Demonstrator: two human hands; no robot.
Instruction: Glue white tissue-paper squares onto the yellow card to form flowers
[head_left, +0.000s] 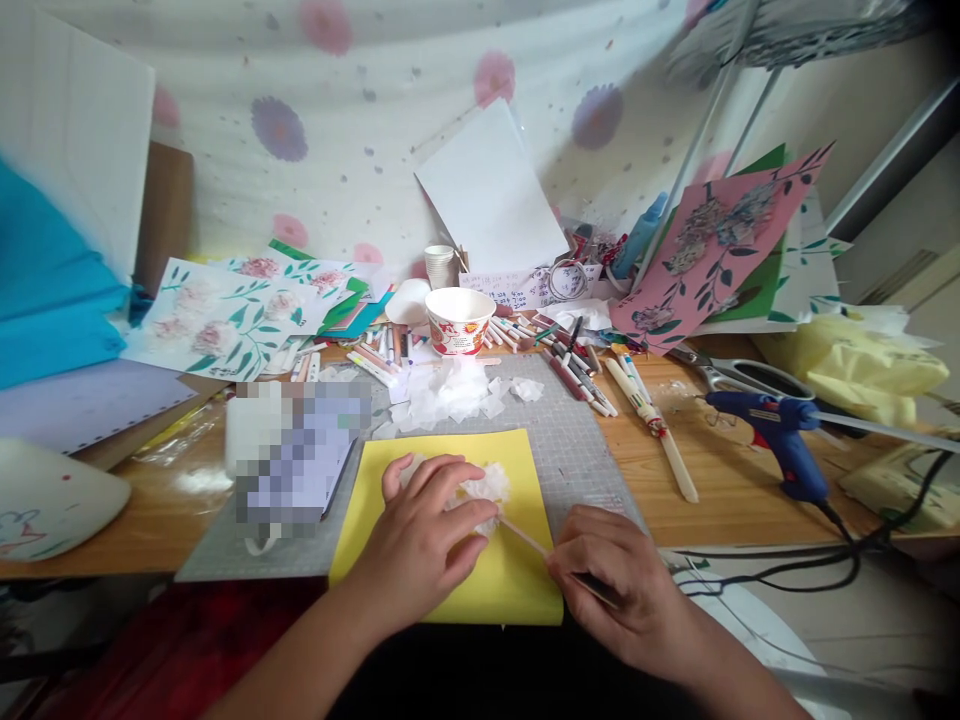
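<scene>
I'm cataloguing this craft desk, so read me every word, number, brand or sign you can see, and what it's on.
"4:00": handwritten on the white card behind the bowl.
"7:00": same card, the line below; the other figures are too blurred to trust.
Bowl: red print, too small to read.
Glue gun: small pale marking, unreadable.
Phone: pixelated, unreadable.

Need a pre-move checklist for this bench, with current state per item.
1. Right hand gripping the thin stick: ok.
2. Stick's far end against the white paper cluster: cannot tell, too small at the left hand's fingertips.
3. Left hand over the yellow sheet: ok.
4. Yellow sheet fully on the grey mat: not ok, near edge juts past it.
5. Loose white scraps off the yellow sheet: ok, piled beyond it.
6. Blue glue gun apart from the sheet: ok.
</scene>
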